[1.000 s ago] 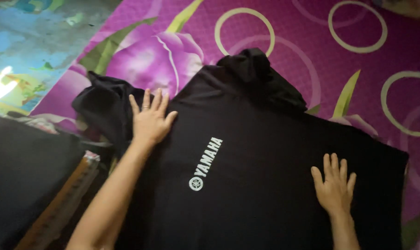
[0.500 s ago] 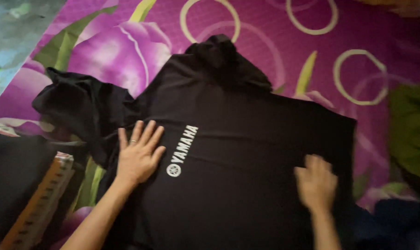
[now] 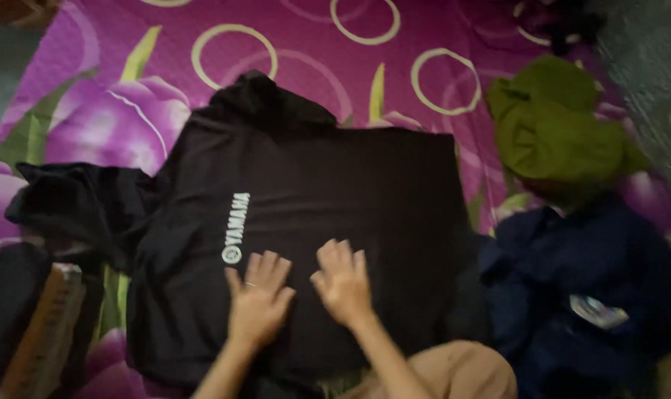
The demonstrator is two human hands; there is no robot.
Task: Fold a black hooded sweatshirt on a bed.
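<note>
The whole view is soft with motion blur, and both hands, the left hand (image 3: 258, 303) and the right hand (image 3: 343, 284), smear at the fingertips. The near hem of the black shirt (image 3: 313, 192) is hidden under the forearms and a knee. The navy garment (image 3: 594, 295) runs off the near right edge. A tan strip (image 3: 43, 332) at near left is too blurred to identify.
</note>
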